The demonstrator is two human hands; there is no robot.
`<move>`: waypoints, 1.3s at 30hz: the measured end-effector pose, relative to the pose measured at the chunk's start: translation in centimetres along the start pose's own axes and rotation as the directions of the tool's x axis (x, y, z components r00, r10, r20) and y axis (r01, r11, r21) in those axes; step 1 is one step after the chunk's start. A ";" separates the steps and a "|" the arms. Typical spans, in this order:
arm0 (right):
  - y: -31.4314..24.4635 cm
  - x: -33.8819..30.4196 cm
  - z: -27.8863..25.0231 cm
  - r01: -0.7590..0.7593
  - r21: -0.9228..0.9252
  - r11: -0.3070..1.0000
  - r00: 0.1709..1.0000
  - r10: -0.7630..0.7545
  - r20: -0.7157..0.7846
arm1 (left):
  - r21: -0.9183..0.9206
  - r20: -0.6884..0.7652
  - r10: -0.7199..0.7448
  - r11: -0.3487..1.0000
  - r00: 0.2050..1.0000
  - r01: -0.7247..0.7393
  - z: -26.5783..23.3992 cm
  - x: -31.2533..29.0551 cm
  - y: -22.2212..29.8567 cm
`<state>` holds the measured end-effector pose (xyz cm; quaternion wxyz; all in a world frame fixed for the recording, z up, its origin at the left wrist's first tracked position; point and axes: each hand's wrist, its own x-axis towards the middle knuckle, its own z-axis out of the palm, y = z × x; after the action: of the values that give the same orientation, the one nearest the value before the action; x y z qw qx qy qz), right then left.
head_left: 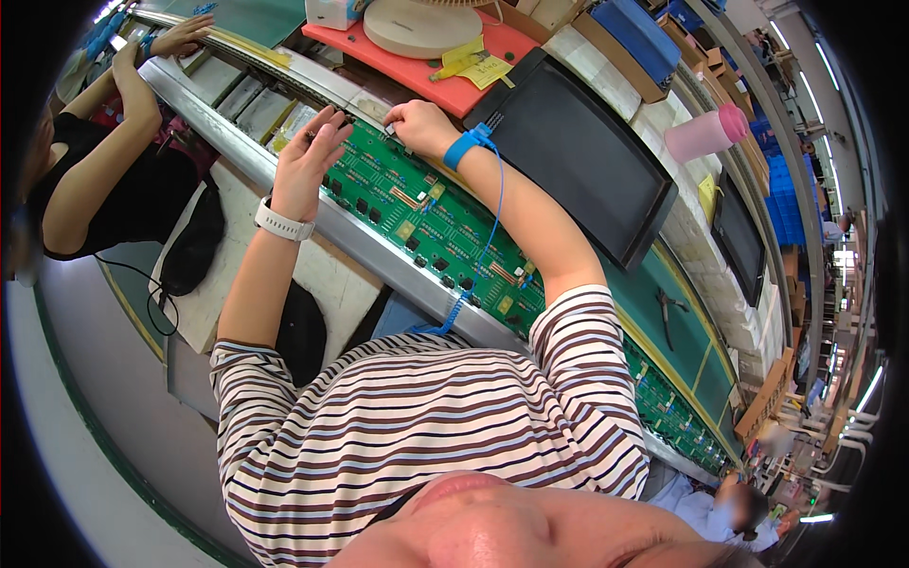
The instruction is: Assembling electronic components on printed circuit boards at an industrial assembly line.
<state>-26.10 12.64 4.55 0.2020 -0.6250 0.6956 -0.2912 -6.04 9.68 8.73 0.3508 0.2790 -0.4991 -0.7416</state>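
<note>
A long green circuit board (440,222) lies in front of me, with black components and small pale parts along it. Over its far left end, my left hand (308,166) is half curled, with small dark components (312,136) at its fingers. Just right of it, my right hand (423,128) has thumb and forefinger pinched at the board's far edge, on a small pale component (389,130). A blue wrist strap (467,147) is on my right wrist, its coiled cord crossing the board. My left wrist wears a pale watch (283,221).
Metal rails (365,251) edge the board. Beyond it are a black tray (578,156), a red board (379,57) with a round beige item and yellow notes, and a pink bottle (705,133). Pliers (668,317) lie at right. Another person's arm (133,123) is at left.
</note>
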 end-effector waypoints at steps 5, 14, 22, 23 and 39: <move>-0.4 -0.1 0.7 0.108 -0.182 0.977 0.990 -0.122 -0.068 | 0.038 -0.015 0.042 0.998 0.999 -0.042 -0.2 0.3 0.3; -0.8 0.1 0.2 0.133 -0.214 0.968 0.991 -0.137 -0.004 | 0.022 -0.009 0.031 0.999 0.999 -0.031 -0.5 0.2 0.4; -0.5 0.2 0.4 0.153 -0.218 0.964 0.988 -0.156 0.005 | 0.025 0.014 0.014 1.000 1.000 -0.015 -0.4 0.2 0.4; -0.5 0.1 0.6 0.177 -0.247 0.953 0.983 -0.185 -0.011 | 0.026 0.010 0.012 1.000 1.000 -0.012 -0.3 0.2 0.3; -7.4 -2.3 0.5 0.188 0.525 0.830 0.982 -0.142 -0.126 | -0.200 0.109 0.040 0.980 0.993 -0.017 0.4 1.7 -0.7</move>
<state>-19.90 14.50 8.80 0.3135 -0.5891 0.5381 -0.5149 -7.56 8.75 8.09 0.3586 0.1931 -0.4455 -0.7973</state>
